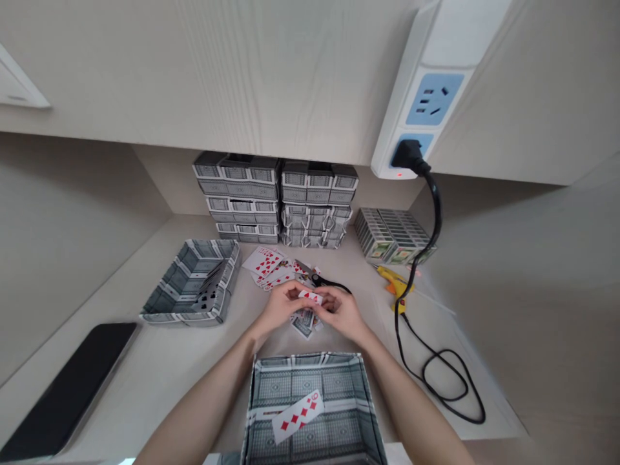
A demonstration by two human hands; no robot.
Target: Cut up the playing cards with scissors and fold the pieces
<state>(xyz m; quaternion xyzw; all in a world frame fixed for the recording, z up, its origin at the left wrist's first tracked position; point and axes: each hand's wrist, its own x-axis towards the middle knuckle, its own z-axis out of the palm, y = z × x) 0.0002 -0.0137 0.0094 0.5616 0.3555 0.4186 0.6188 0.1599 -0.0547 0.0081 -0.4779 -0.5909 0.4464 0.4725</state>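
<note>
Between my left hand [285, 303] and my right hand [340, 311] is a playing card [310, 297] with red hearts, pinched by the fingers of both and seemingly bent or folded. Below it lie several loose cards [303, 323], partly hidden by my hands. Beyond my hands a spread of red-suited cards [268, 266] lies on the table, with black-handled scissors [320, 279] beside it. Nearest to me, between my forearms, stands an open box made of playing cards [310, 371]; a cut or folded diamond card [298, 416] lies inside it.
Another card box [188, 316] stands at left, with cards in it, near a black phone-like slab [72, 387]. Stacked card boxes [242, 187] and packed decks [394, 236] line the back. A yellow glue gun [394, 284] lies right; a black cable [438, 206] hangs from the power strip [411, 123].
</note>
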